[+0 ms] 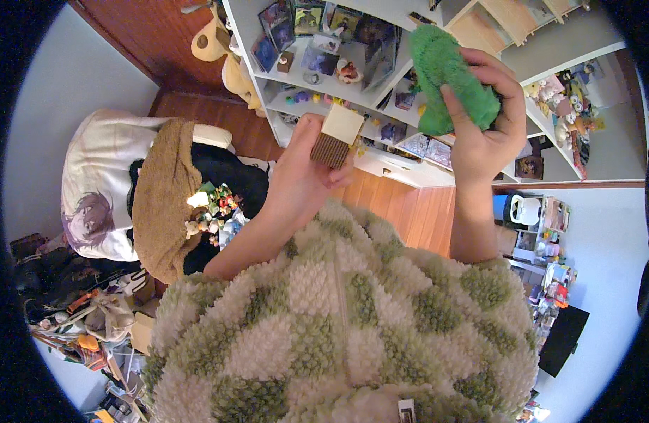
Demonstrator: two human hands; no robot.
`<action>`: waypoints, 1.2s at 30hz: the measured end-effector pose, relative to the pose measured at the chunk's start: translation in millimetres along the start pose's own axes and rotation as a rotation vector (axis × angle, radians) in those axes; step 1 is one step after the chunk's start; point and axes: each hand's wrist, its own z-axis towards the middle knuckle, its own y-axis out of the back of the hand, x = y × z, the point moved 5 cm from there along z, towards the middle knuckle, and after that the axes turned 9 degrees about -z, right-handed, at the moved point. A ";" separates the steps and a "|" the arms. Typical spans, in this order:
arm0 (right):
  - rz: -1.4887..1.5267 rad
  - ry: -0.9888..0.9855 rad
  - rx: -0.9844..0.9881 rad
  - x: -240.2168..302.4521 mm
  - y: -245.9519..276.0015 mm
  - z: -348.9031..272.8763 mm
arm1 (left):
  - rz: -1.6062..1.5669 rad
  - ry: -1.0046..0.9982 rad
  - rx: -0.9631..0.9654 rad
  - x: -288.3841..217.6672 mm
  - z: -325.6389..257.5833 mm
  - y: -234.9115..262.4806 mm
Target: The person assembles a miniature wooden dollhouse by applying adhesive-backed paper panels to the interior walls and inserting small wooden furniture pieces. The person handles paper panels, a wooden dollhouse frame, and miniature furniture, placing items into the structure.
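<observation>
My left hand [301,163] is closed around a small box [341,125] with a plain cream face and a brown ribbed side. It holds the box up before the white shelving. Raised higher and to the right, my right hand [495,130] grips a bunched green fluffy cloth [441,70], its thumb pressed against the near side. Cloth and box are apart. Behind them, a shelf [353,92] carries small figurines, framed cards and a little brown box [286,62].
At left, a seat draped with a white blanket [92,180] and a brown towel [162,190] bears several small figures [222,201]. Plush toys [568,106] fill a right-hand shelf compartment. Bags and clutter [106,317] lie lower left; a dark screen [564,340] is lower right.
</observation>
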 end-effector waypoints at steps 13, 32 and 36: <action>0.037 -0.398 0.303 -48.0 -42.3 43.0 | 0.080 -0.227 -0.005 -41.8 -2.9 29.3; -0.527 0.381 0.222 -56.0 -156.7 83.4 | 0.251 -0.481 0.121 -77.6 -4.1 26.7; -0.335 0.130 0.143 -39.1 -109.1 47.1 | 0.499 -0.595 0.068 -71.9 3.3 9.1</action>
